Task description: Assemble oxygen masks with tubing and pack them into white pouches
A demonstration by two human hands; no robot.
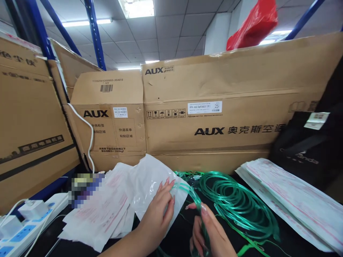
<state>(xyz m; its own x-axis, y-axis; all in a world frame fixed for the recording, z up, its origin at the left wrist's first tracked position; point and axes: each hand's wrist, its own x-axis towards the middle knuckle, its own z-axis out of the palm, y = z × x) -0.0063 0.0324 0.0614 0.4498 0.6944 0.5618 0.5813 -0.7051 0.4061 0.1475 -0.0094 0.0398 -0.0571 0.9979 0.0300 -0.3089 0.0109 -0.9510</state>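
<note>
My right hand is closed around a bunch of clear green plastic tubing, with the index finger stretched across it. The bunch bends up and over to the left, its looped end lying near my left fingertips. My left hand rests over a glossy white pouch, fingers stretched out and thumb apart, touching the pouch and the tubing's end. Whether the palm covers anything is hidden. Right of my hands, a large loose coil of the same green tubing lies on the black surface.
Printed white paper pouches lie at left, and a stack of similar pouches at right. A power strip with plugs sits far left. AUX cardboard boxes wall off the back. A black bag stands at right.
</note>
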